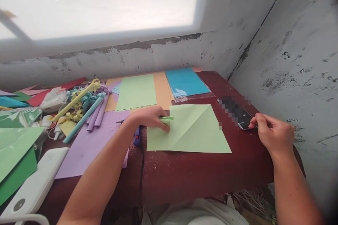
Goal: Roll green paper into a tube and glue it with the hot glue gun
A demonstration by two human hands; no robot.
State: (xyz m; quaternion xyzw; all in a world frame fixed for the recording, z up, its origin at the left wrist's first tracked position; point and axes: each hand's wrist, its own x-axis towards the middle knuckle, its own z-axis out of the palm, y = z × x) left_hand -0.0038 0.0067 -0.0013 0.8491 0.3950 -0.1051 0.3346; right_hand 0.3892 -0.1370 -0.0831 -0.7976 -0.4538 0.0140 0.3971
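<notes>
My left hand (pixel 151 116) is closed on a green pen (pixel 167 118), pressing the creased green sheet (pixel 188 130) beneath it. My right hand (pixel 273 132), well apart, fingertips the phone (pixel 244 119). Risk: one-handed hold, so the sheet may skid on the table (pixel 185 172).

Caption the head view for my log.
Left hand pins a creased green sheet; right hand touches a phone.

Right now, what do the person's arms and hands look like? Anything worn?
Both forearms are bare as far as the frame shows: no sleeves, gloves, watch or bands visible. The left hand and right hand show no rings that I can make out. Pale fabric shows at the lap, bottom centre.
</notes>
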